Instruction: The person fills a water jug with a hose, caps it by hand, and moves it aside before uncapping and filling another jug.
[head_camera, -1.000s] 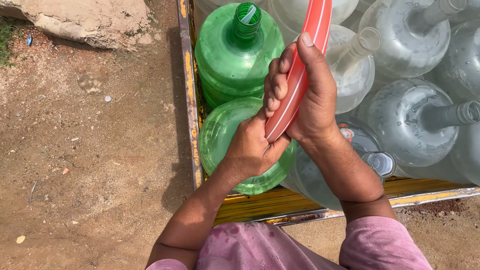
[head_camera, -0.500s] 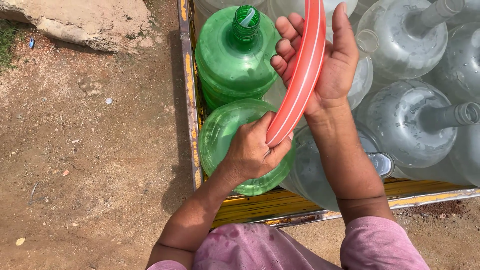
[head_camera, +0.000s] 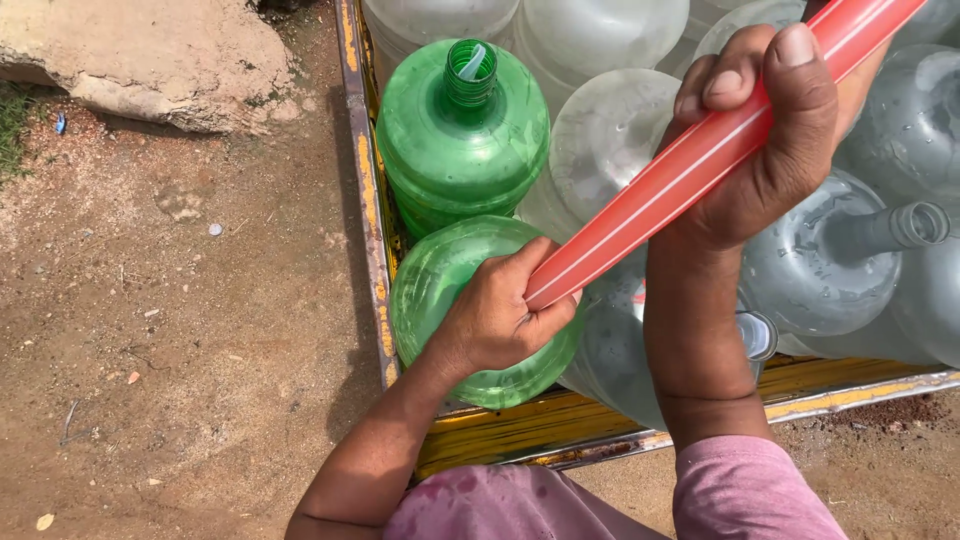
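Note:
My left hand (head_camera: 500, 315) grips the lower end of a red hose (head_camera: 700, 160) with pale stripes, pressing it over the top of a green water jug (head_camera: 440, 290). My right hand (head_camera: 770, 140) holds the same hose higher up, fingers wrapped around it. The hose runs up and out at the top right. Behind the near green jug stands a second green jug (head_camera: 462, 140) with an open neck. Whether the hose end enters the near jug's neck is hidden by my left hand.
Several clear large jugs (head_camera: 830, 270) fill a cart bed with a yellow metal rim (head_camera: 375, 260). Bare dirt ground (head_camera: 170, 330) lies to the left, with a stone slab (head_camera: 150, 50) at the top left. My pink sleeves show at the bottom.
My right hand has slid further up the hose toward the top right. My left hand stays on the hose end at the near green jug.

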